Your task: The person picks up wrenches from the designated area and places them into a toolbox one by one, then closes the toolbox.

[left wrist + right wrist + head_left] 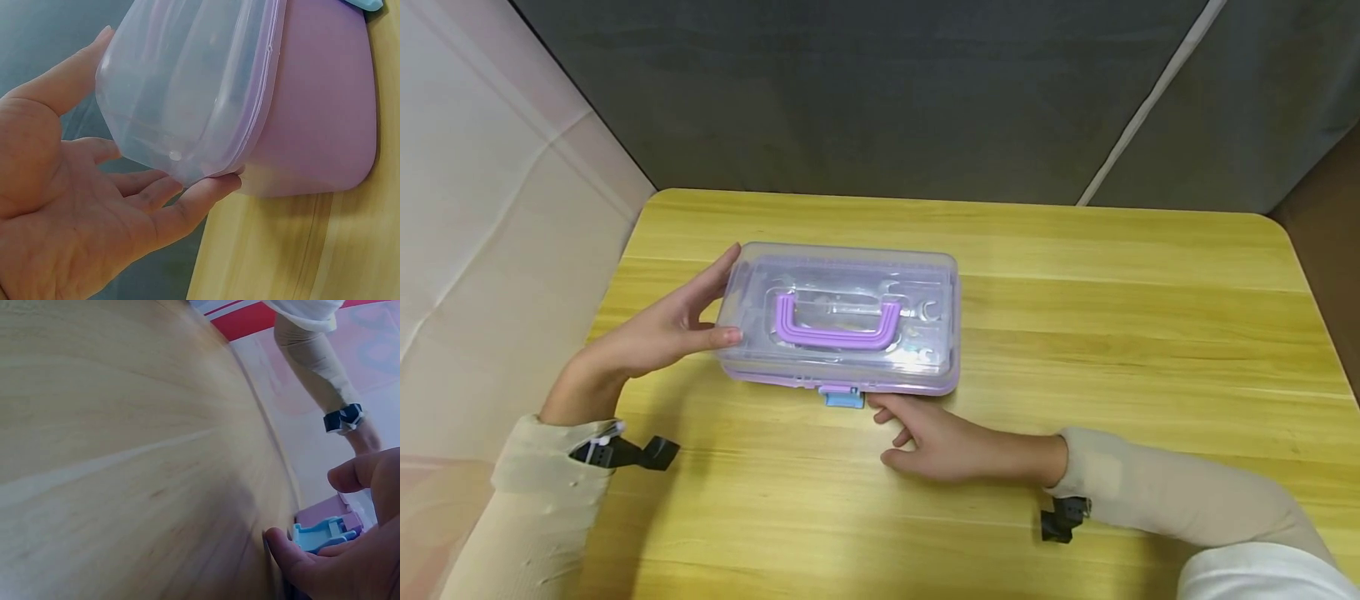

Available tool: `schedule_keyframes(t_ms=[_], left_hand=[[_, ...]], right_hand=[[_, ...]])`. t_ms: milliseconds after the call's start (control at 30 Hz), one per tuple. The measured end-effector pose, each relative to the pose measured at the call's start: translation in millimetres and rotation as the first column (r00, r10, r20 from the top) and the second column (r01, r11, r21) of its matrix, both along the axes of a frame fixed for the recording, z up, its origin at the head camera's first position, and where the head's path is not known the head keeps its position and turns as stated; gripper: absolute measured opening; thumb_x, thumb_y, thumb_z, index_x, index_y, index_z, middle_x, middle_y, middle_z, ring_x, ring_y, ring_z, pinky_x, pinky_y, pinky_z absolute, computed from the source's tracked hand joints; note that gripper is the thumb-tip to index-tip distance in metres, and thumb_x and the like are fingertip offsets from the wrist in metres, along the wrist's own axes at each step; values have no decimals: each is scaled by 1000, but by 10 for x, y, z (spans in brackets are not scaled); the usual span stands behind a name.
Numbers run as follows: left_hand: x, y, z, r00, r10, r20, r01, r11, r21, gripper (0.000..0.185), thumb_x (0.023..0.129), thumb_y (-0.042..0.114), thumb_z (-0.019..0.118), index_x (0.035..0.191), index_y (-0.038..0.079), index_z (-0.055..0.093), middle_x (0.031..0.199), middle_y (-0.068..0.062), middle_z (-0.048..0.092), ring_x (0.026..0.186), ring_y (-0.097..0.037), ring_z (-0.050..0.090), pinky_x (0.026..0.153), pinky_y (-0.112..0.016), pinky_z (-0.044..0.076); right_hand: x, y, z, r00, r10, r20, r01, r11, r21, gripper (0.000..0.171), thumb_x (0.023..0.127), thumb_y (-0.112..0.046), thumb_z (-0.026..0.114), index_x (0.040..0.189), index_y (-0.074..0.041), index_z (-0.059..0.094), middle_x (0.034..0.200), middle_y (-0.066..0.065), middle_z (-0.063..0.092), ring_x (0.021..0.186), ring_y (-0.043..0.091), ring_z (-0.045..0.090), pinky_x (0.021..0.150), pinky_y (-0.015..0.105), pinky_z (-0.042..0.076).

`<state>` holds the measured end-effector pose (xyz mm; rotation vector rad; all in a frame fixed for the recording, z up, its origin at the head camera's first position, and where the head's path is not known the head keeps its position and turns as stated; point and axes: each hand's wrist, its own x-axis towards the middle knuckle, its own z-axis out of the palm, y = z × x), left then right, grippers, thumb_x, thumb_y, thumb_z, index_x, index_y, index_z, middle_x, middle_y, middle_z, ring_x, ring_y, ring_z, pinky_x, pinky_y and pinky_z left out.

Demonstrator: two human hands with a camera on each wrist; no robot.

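Counter (pixel 1075 333): I see a yellow wood-grain top under both hands, with grey and pale curtain panels standing behind it and to its left.
Box (pixel 838 317): a clear-lidded, purple-based plastic case lying flat on the counter, directly between my two hands; the left hand is at its left end and the right hand at its near long side.
Handle (pixel 837 327): a purple grip folded flat on the lid, to the right of the left hand's thumb.
Left hand (pixel 655 333): I have it spread and cupped against the box's left end, fingers (pixel 200 197) straight, thumb on the near corner of the lid and fingertips up at the far corner.
Right hand (pixel 940 442): it rests on the counter just in front of the box, fingers loosely bent, one fingertip touching the box edge right beside the latch; it holds nothing.
Latch (pixel 322 534): a small blue clasp at the middle of the box's near side, just left of my right hand's fingertips.
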<state>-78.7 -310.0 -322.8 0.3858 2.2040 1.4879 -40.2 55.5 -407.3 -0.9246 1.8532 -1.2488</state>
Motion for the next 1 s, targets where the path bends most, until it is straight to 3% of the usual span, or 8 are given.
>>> schedule_keyframes(t_ms=[200, 400, 533, 633, 767, 867, 1000], left_hand=[[3, 6, -5, 1000, -3, 1, 3, 1000, 9, 104, 94, -7, 66, 163, 18, -7, 170, -11, -6, 153, -42, 3, 96, -17, 50], [9, -3, -14, 1000, -8, -4, 8, 1000, 11, 103, 95, -7, 66, 163, 18, -7, 170, -10, -7, 152, -42, 4, 96, -17, 50], [4, -6, -14, 1000, -1, -7, 1, 1000, 6, 103, 94, -8, 66, 163, 19, -6, 171, -9, -6, 153, -41, 4, 96, -16, 49], [1, -8, -16, 1000, -4, -13, 5, 1000, 6, 103, 95, -8, 66, 163, 20, -6, 171, -8, -6, 153, -41, 3, 97, -16, 49], [1, -3, -12, 1000, -6, -12, 6, 1000, 12, 102, 95, -8, 65, 163, 18, -6, 171, -9, -5, 153, -41, 4, 97, -16, 49], [0, 1, -9, 1000, -6, -14, 6, 1000, 13, 103, 94, -8, 65, 163, 17, -7, 171, -9, -5, 153, -41, 3, 97, -17, 49], [3, -2, -11, 1000, 0, -11, 0, 1000, 12, 103, 94, -8, 66, 163, 18, -6, 171, -9, -5, 153, -42, 3, 97, -17, 49]], right_hand=[[13, -52, -24, 997, -31, 68, 33, 999, -27, 72, 94, 2, 65, 155, -1, 29, 158, 17, 37, 135, 29, 50, 90, 22, 56], [40, -126, -56, 981, -88, 171, 98, 994, -50, 50, 92, 6, 66, 138, 2, 47, 141, 15, 52, 124, 30, 58, 88, 25, 57], [64, -225, -68, 945, -115, 306, 157, 981, -117, 38, 91, 6, 70, 125, 5, 53, 122, 20, 62, 101, 20, 68, 86, 25, 58], [84, -309, -72, 908, -124, 399, 207, 963, -170, 35, 90, 6, 71, 121, 8, 55, 104, 19, 66, 85, 13, 66, 78, 23, 58], [112, -389, -89, 894, -145, 425, 245, 951, -190, 33, 95, 0, 69, 123, 9, 55, 94, 11, 67, 77, 11, 64, 68, 25, 57], [126, -427, -90, 891, -152, 427, 259, 944, -204, 32, 100, -5, 63, 127, 9, 54, 95, 20, 66, 76, 11, 64, 65, 29, 58], [140, -468, -71, 876, -159, 455, 280, 937, -211, 31, 106, -11, 54, 126, 12, 53, 104, 34, 63, 72, 12, 63, 61, 24, 56]])
